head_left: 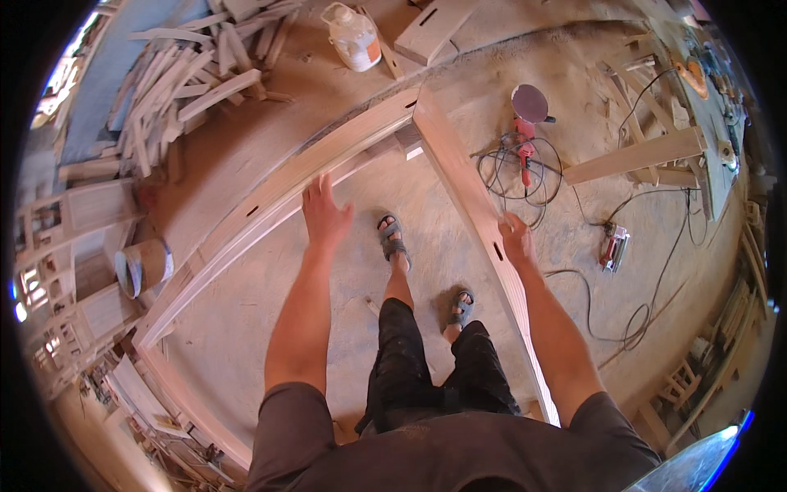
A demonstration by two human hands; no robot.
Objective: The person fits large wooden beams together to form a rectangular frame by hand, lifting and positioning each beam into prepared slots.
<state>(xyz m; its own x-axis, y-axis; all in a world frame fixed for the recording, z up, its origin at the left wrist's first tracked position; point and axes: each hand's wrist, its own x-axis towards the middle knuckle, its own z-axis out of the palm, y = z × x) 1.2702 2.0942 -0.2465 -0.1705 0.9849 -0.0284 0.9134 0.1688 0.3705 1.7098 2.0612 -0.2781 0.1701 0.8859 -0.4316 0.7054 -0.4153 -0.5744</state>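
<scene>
A large wooden frame (459, 156) with dark mortise slots surrounds my legs, its long beams meeting in a corner ahead of me. My left hand (325, 215) is over the far-left beam, fingertips at its inner edge, thumb spread away from the fingers. On the right beam, my right hand (517, 241) has its fingers curled round the outer edge, close to a slot. My sandalled feet stand on the floor inside the frame.
A red disc sander (525, 135) with a coiled cord lies right of the frame. Beyond it are a nail gun (614, 248) and a propped plank (635, 157). Scrap wood (184, 90) is piled far left, near a white jug (352, 37). A bucket (144, 267) stands left.
</scene>
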